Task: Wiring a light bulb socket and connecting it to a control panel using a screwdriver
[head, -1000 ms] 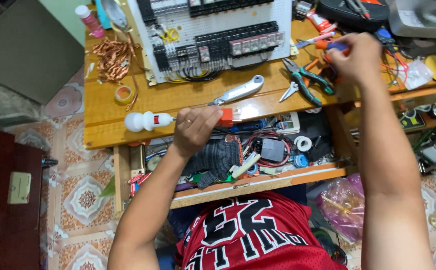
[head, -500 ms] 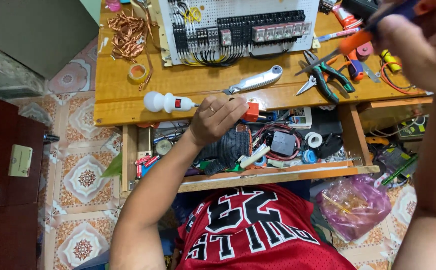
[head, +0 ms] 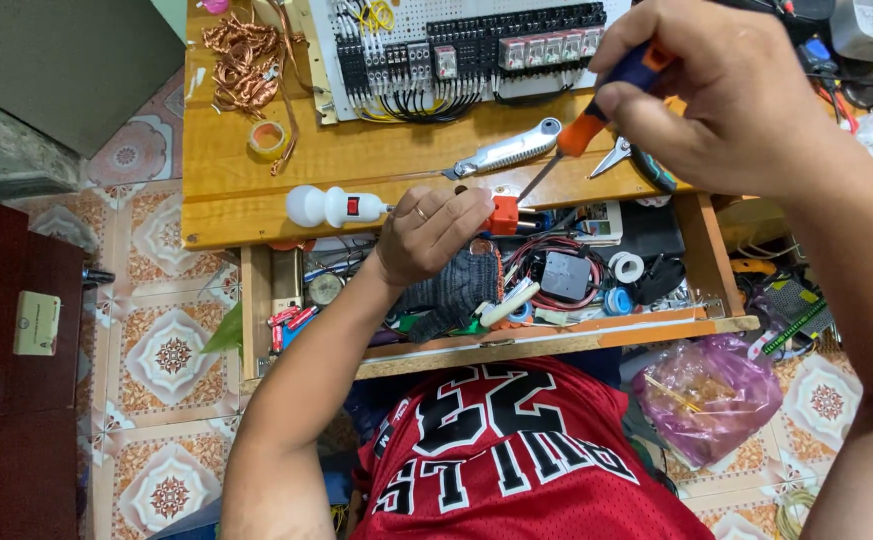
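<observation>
My left hand [head: 434,233] grips a small orange block [head: 503,214] at the front edge of the wooden workbench [head: 246,200]. My right hand [head: 716,95] holds a screwdriver with an orange and blue handle [head: 606,98]; its metal tip points down at the orange block and almost touches it. A white tool with a red switch [head: 331,206] lies just left of my left hand. A silver folding knife [head: 504,154] rests on the bench behind the block.
A white perforated panel with black relays and wiring [head: 456,50] stands at the back. Copper wire coils [head: 246,50] and a tape roll [head: 268,137] lie at the left. The shelf below holds a dark glove [head: 451,290], cables and tape. A pink bag [head: 706,395] sits on the floor.
My right hand brought the screwdriver from the far right down to the orange block. The view has shifted and drawn closer to the bench. My left hand stays on the block.
</observation>
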